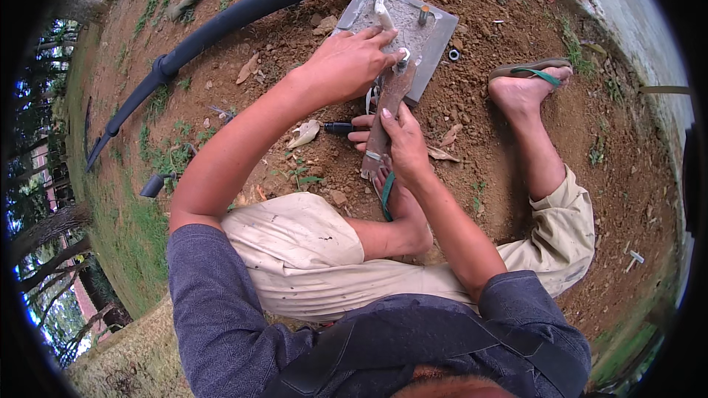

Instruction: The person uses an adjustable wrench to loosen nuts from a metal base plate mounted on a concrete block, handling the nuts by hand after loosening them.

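A grey concrete block [441,38] with metal bolts [423,15] standing up from its top lies on the soil ahead of me. Over its near left part reaches my left hand [350,63], palm down with fingers apart. Its fingertips touch a white rod-like piece [383,13] and a white-topped bolt [404,56]. My right hand [402,138] is closed round a rough brown strip of wood [383,129]. The strip's far end rests against the block's near edge, beside that bolt. A pale band circles its lower end, close to my foot.
A long black pipe [258,15] curves along the left of the block. A metal nut [453,54] lies on the soil to the right. Near my right hand are a black-handled tool [338,127] and dry leaves [304,133]. A concrete wall [627,22] borders the right side.
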Demonstrator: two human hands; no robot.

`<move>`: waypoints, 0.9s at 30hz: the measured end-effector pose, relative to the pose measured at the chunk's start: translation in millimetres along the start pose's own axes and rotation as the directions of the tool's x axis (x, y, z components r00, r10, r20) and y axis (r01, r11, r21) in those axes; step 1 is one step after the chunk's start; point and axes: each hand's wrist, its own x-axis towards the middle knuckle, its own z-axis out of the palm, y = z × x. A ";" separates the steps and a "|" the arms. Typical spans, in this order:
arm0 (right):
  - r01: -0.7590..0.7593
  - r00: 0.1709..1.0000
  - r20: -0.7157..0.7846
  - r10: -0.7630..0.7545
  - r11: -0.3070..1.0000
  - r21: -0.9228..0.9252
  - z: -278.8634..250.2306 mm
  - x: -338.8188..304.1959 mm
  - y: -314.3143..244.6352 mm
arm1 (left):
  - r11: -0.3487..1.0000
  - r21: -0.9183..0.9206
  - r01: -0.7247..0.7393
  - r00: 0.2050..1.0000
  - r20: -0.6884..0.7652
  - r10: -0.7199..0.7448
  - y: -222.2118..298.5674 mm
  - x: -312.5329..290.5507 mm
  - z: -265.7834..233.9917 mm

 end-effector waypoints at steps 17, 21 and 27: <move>0.058 0.997 -0.030 -0.067 0.973 -0.222 -36.0 11.6 -25.9 | 1.000 0.018 -0.014 1.000 -0.013 0.014 -0.1 1.3 2.5; -0.034 0.999 0.019 0.038 0.984 -0.173 -36.7 -1.7 -33.0 | 1.000 0.013 -0.005 1.000 0.005 0.005 -1.8 -0.9 2.3; -0.002 0.996 0.084 0.005 1.000 -0.029 -8.6 -2.2 -8.5 | 1.000 -0.003 0.003 1.000 0.006 -0.003 0.4 1.1 -0.1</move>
